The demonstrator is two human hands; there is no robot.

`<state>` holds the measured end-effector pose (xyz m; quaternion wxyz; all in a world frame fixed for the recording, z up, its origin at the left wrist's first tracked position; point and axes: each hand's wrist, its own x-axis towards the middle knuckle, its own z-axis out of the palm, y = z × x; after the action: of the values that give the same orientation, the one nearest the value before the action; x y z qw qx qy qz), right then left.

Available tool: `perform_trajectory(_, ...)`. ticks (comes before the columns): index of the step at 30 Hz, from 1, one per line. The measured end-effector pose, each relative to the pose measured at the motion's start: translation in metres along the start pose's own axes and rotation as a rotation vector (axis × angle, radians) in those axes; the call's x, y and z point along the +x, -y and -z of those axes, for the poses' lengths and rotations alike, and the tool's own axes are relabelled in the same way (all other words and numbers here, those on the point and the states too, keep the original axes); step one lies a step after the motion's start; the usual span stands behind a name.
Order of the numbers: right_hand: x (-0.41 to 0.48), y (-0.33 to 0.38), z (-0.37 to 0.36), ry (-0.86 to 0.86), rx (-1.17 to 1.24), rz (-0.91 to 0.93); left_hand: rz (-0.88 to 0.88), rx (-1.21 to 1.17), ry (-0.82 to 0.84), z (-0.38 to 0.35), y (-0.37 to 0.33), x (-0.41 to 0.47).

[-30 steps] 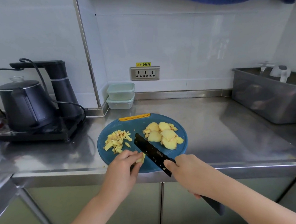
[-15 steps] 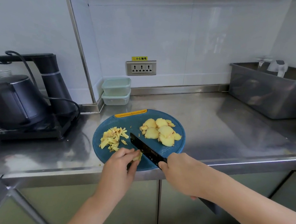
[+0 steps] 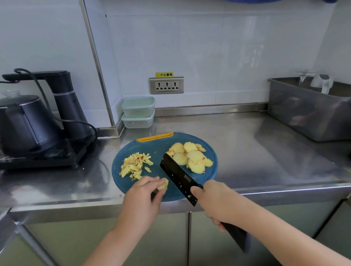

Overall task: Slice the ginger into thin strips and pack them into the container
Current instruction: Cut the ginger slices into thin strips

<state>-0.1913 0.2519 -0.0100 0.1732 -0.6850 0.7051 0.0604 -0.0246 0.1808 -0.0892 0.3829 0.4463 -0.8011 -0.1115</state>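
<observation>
My steel counter (image 3: 251, 154) carries the board (image 3: 157, 146), stacked containers (image 3: 138, 112), kettle stand (image 3: 45, 160) and a grey tub (image 3: 315, 116).

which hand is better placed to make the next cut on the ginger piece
Right: the right hand grips the knife, its blade just beside the ginger piece that the left hand holds.

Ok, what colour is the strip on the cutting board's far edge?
Orange-yellow strip, on a dark blue board; head view.

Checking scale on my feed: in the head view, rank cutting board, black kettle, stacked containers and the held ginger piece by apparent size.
1. cutting board
2. black kettle
3. stacked containers, set farther back
4. ginger piece in left hand
</observation>
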Motion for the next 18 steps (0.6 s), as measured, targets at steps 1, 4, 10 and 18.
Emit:
perform_trajectory(1, -0.001, -0.002, -0.002, -0.020, 0.130, -0.056, 0.002, -0.002, 0.000, 0.000, 0.000, 0.000)
perform_trajectory(4, 0.001, -0.014, -0.011, -0.084, 0.343, -0.110, 0.000, -0.005, 0.008, 0.000, 0.001, 0.000)
perform_trajectory(10, -0.002, -0.014, -0.008, -0.128, 0.353, -0.045, 0.003, -0.014, 0.003, 0.000, 0.002, 0.001)
perform_trajectory(18, 0.000, -0.017, -0.006, -0.112, 0.275, -0.031, -0.002, -0.028, -0.017, -0.002, 0.004, 0.000)
